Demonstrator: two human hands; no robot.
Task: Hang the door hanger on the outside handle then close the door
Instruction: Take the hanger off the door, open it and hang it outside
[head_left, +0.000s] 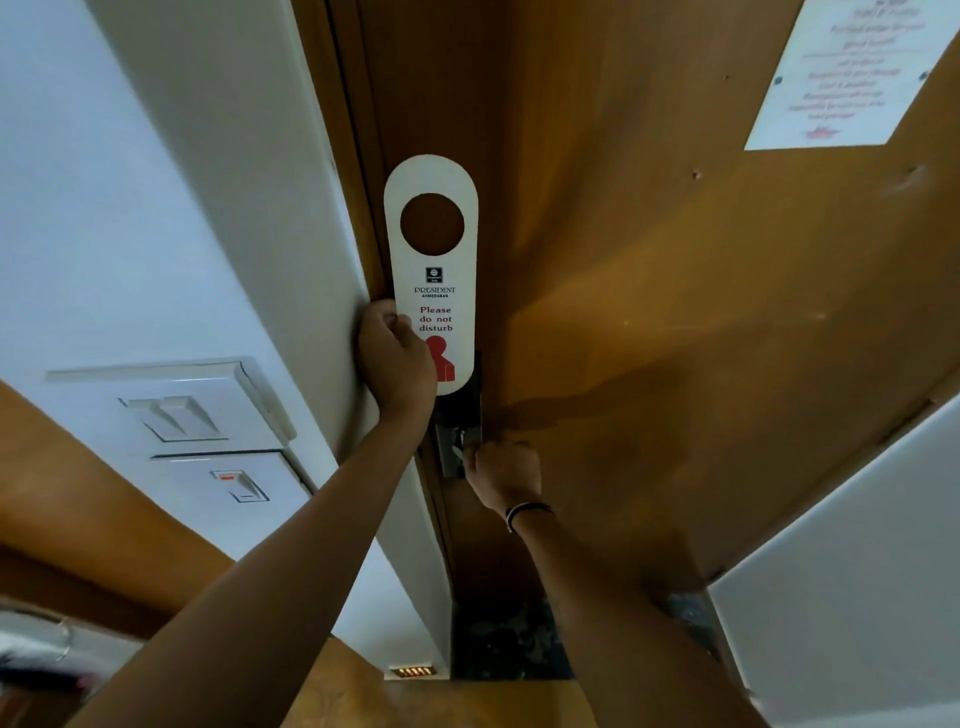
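Two bare forearms rise from the bottom edge, their elbows cut off. The right one wears a thin dark band (527, 512) at the wrist. The right hand (503, 472) is curled shut around the handle (460, 449), a dark metal fitting mostly hidden under the fingers. Just above it, the left hand (396, 357) pinches the lower left edge of the hanger (431, 270), held upright against the door (649, 312). The hanger is one flat, glossy white card with rounded ends, a round hole near its top and red lettering reading "Please do not disturb". The door is smooth brown wood. Two white switch plates (176, 410) sit on the left wall. A white notice (847, 73) at top right is blurred and cropped.
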